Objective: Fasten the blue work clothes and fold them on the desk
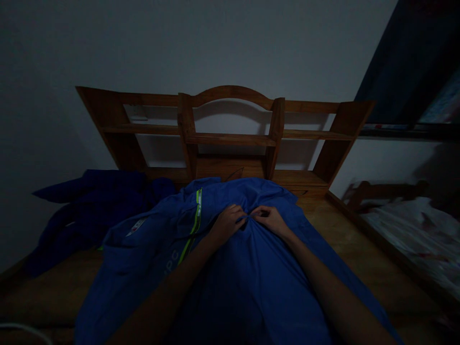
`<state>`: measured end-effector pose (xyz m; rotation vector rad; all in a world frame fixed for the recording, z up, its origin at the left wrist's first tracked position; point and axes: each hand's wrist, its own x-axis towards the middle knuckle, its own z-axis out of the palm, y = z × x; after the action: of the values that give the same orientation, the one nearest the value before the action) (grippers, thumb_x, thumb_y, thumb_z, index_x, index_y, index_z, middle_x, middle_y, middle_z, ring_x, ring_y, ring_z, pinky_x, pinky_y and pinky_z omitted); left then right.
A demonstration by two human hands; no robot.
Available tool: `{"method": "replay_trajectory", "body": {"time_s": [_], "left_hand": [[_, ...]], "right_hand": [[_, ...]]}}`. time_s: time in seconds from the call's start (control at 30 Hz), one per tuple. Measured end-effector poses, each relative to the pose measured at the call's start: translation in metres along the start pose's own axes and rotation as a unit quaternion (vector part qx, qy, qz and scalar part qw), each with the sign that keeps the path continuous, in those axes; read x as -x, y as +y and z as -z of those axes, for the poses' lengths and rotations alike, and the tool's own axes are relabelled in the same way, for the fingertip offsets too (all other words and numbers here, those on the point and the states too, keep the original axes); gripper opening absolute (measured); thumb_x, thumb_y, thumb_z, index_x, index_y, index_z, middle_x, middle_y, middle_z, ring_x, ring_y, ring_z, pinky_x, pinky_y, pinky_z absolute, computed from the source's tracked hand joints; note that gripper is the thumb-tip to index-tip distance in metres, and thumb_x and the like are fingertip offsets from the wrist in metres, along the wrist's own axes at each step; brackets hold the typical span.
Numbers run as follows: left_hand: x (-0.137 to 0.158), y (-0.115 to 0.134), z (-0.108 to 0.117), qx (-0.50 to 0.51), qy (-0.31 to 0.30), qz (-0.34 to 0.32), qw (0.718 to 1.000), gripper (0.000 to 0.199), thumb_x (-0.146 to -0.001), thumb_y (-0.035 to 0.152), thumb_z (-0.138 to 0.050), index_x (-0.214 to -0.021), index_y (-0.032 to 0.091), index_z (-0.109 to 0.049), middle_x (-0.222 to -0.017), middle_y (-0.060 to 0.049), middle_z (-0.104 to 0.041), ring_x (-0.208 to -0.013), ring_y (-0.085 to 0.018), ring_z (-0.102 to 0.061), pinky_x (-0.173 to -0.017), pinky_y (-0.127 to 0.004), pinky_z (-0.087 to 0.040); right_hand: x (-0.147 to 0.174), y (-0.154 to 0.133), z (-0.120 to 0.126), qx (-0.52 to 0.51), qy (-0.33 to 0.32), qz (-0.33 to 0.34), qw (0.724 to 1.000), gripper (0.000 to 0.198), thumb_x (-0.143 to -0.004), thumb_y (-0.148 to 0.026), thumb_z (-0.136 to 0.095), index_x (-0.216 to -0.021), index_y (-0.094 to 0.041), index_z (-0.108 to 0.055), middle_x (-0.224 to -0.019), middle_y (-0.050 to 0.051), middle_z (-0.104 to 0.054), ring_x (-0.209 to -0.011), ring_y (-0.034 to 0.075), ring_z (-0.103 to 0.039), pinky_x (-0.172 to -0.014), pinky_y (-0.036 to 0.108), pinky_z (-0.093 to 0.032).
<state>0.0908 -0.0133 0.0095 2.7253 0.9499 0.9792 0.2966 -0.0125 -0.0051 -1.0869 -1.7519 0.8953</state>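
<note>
"Blue garment [247,278], located where?"

"Directly under the fingers [234,209], spreading to both sides, on wooden tabletop [318,213]. Reflective stripe [196,223] left of the fingers, darker blue cloth [104,206] farther left, wooden shelf unit [230,139] beyond."

"Finger state?"

"Nearly closed, both hands. Pinching a gathered bit with left hand [228,224]; pinching just beside it with right hand [272,221]. Can't tell exact detail between fingertips, too dark."

"Risks?"

"Possibly losing hold, from pinching so little fabric. Maybe pulling crooked too, from uneven tension, judging by creases converging at the fingers."
</note>
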Motion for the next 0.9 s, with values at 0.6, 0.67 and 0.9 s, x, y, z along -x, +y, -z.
{"method": "replay_trajectory", "body": {"time_s": [0.6,0.67,0.9], "left_hand": [[0.001,0.001,-0.009,0.043,0.033,0.03,0.998,0.025,-0.083,0.017,-0.051,-0.105,0.021,-0.061,-0.096,-0.004,-0.059,-0.094,-0.016,-0.055,-0.088,-0.029,-0.043],[0.001,0.001,-0.008,0.04,0.029,0.028,0.998,0.024,-0.083,0.018,-0.051,-0.105,0.021,-0.061,-0.096,-0.004,-0.059,-0.094,-0.016,-0.055,-0.088,-0.029,-0.043],[0.0,0.0,-0.005,0.011,0.012,0.023,1.0,0.024,-0.082,0.016,-0.051,-0.102,0.021,-0.063,-0.091,-0.004,-0.06,-0.092,-0.017,-0.055,-0.085,-0.03,-0.044]], "right_hand": [[0.005,-0.013,-0.002,0.143,0.065,0.095,0.983,0.01,-0.073,-0.021,-0.057,-0.082,-0.017,-0.055,-0.075,-0.002,-0.056,-0.068,0.01,-0.051,-0.064,0.02,-0.039],[0.005,-0.014,-0.003,0.148,0.063,0.094,0.983,0.011,-0.073,-0.02,-0.057,-0.084,-0.017,-0.054,-0.076,-0.002,-0.056,-0.068,0.01,-0.051,-0.064,0.02,-0.039],[0.006,-0.014,-0.002,0.148,0.037,0.102,0.983,0.009,-0.075,-0.021,-0.056,-0.083,-0.017,-0.056,-0.075,-0.002,-0.056,-0.069,0.011,-0.052,-0.064,0.02,-0.039]]}}
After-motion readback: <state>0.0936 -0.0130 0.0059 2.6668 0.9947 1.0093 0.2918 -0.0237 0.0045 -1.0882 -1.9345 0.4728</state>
